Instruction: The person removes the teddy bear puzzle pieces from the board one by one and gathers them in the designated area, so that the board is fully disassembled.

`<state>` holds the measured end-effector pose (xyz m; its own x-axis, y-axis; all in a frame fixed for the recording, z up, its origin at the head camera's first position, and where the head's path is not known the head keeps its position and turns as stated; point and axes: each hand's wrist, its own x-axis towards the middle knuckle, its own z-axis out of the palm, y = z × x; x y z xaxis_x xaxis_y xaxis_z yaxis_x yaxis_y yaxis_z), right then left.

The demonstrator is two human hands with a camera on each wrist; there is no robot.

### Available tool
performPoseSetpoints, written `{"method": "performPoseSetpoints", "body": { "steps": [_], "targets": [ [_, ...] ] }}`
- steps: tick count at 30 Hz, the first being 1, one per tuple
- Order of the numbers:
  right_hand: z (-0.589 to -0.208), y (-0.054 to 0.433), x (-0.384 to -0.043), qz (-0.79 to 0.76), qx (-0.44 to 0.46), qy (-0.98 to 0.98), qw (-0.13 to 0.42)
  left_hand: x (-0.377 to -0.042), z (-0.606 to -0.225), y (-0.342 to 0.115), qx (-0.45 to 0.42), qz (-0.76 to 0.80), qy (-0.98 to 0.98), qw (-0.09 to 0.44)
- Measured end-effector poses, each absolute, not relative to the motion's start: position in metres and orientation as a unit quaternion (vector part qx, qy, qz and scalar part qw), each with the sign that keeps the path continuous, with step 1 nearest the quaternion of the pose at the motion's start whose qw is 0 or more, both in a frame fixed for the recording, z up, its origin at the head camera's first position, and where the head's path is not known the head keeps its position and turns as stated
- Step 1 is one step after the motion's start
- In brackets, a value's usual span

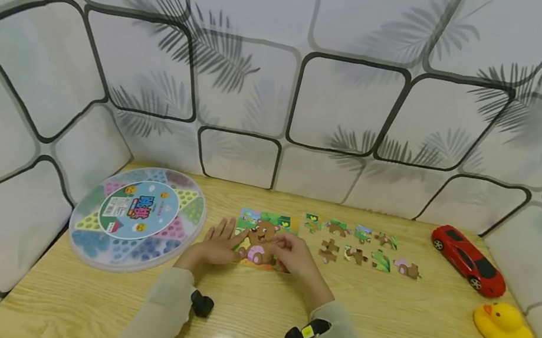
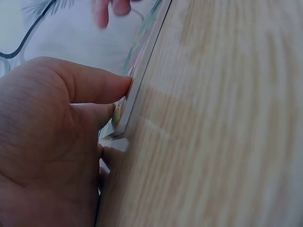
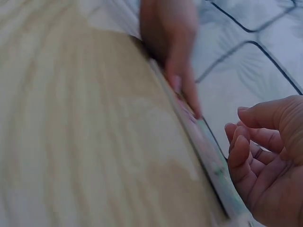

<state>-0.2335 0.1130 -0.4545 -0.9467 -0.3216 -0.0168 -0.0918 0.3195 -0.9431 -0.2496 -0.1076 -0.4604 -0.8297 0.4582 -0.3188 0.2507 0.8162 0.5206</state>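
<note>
A bear jigsaw puzzle (image 1: 265, 229) lies flat on the table, its bright picture partly covered by both hands. My left hand (image 1: 218, 245) rests at the puzzle's left edge with fingers spread; in the left wrist view, the thumb (image 2: 106, 85) presses on the rim of the puzzle's board (image 2: 137, 90). Over the right part of the picture is my right hand (image 1: 296, 255). Seen from the right wrist, its fingers (image 3: 240, 151) are loosely bent beside the thumb, and no piece shows between them. To the right of the puzzle, several loose jigsaw pieces (image 1: 329, 251) lie in two rows.
A round Chinese checkers box (image 1: 179, 194) with a clear cover lies at the left. At the right are a red toy car (image 1: 468, 260) and a yellow rubber duck (image 1: 503, 327). A patterned wall covering (image 1: 237, 157) rises behind the wooden table (image 1: 249, 333).
</note>
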Motion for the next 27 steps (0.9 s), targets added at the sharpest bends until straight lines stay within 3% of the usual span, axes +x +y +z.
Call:
{"method": "performPoseSetpoints", "body": {
  "steps": [8, 27],
  "targets": [
    [-0.479, 0.086, -0.241, -0.564, -0.150, 0.805, 0.104, -0.248, -0.459, -0.103, 0.193, 0.238, 0.925, 0.226],
    [-0.480, 0.079, -0.243, -0.505, -0.164, 0.844, 0.070, -0.253, -0.465, -0.110, 0.191, 0.230, 0.927, 0.227]
  ]
}}
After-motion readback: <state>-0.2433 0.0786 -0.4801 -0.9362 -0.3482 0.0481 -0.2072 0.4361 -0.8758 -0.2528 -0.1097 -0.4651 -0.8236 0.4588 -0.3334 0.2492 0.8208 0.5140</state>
